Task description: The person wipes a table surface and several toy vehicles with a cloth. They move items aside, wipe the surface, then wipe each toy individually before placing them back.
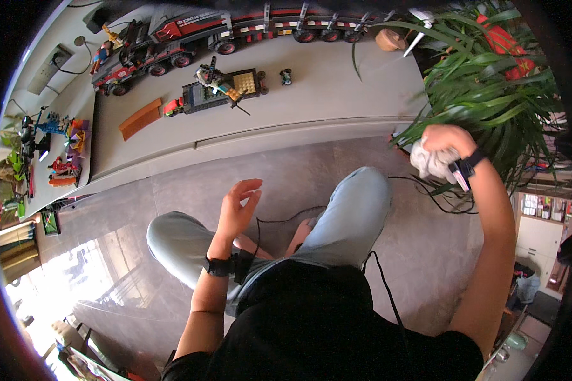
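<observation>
My right hand [450,139] is closed around a crumpled whitish cloth [431,161], out to the right beside the long green leaves of a potted plant [486,105]. Some of the cloth hangs below my fingers. Over my lap, my left hand [240,209] hovers with nothing in it, thumb and fingers apart. Both wrists carry black straps. In front of me runs a low grey cabinet [310,102], and on its top stand a long black-and-red toy brick truck [186,38] and a small brick flatbed vehicle [224,93] with a brick helicopter [214,78] over it.
An orange-brown curved piece [140,119] and a tiny brick figure [286,76] lie on the cabinet. A wooden bowl-like object [390,40] sits near its right end. Black cables [438,202] trail over the tiled floor [286,166]. More brick models [66,143] occupy the left surface.
</observation>
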A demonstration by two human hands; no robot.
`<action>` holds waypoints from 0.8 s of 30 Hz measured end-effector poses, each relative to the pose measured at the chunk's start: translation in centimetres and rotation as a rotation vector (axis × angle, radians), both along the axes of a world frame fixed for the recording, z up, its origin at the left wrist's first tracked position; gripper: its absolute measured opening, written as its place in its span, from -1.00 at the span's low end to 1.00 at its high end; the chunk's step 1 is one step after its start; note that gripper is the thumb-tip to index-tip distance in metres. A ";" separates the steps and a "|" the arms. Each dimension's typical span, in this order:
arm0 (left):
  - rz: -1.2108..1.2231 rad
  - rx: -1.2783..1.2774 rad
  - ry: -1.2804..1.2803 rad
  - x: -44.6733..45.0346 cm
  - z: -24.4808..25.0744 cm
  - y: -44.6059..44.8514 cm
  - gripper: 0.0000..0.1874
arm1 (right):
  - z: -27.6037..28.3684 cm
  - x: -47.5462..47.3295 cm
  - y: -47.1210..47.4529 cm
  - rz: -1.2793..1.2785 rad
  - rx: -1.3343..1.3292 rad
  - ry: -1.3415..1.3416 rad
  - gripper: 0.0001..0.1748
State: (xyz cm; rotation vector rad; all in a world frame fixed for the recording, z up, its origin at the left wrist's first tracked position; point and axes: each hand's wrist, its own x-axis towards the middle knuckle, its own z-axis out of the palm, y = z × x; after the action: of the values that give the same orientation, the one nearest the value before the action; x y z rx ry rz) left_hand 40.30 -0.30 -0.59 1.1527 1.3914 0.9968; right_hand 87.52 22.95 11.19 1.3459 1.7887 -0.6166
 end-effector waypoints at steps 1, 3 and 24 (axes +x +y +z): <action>-0.012 -0.001 0.001 0.1 -0.1 0.2 -0.74 | 1.6 0.5 -1.6 -0.147 0.019 -0.029 -0.77; -0.039 0.003 0.000 0.2 -0.4 0.8 -0.74 | 4.2 0.6 -3.8 -0.234 0.056 0.061 -0.76; -0.059 0.337 0.345 6.9 -4.6 12.6 -0.81 | -1.6 -11.3 -13.6 -0.284 0.223 1.027 -0.44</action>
State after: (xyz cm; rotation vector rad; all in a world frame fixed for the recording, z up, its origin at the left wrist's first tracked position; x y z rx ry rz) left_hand 47.16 12.33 -5.20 1.6702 1.4796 1.0506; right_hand 76.24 9.37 9.57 1.5834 2.5182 -1.4948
